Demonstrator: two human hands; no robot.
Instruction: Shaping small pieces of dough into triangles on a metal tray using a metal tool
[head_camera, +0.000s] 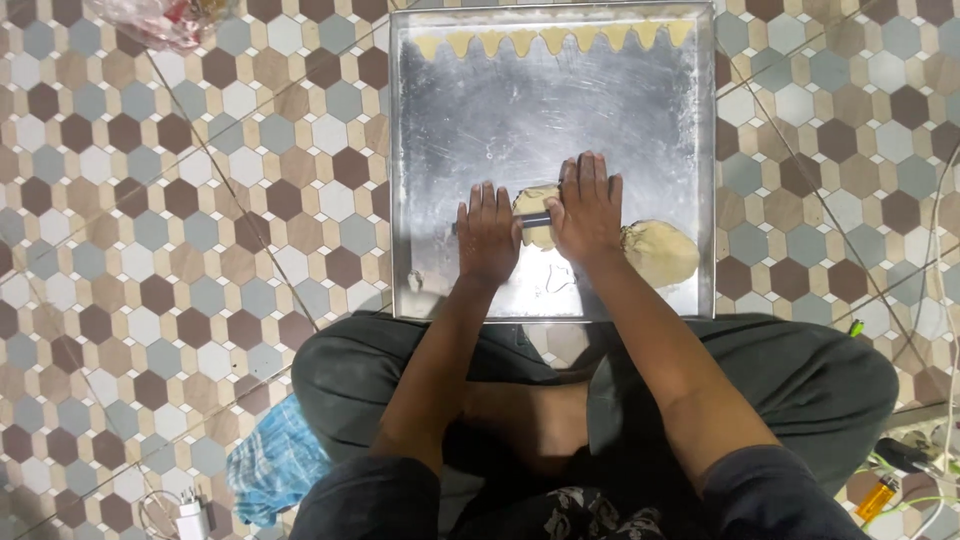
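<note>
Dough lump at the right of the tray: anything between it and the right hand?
Nothing visible. The dough lump lies bare on the metal tray, just right of the right hand, which presses the thin rolling pin on the dough piece with the left hand.

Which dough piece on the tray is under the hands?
The flattened dough piece between both hands, under the dark rolling pin; the larger lump lies untouched to its right.

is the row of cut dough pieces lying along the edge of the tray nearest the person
No, the dough pieces line the far edge of the tray.
</note>
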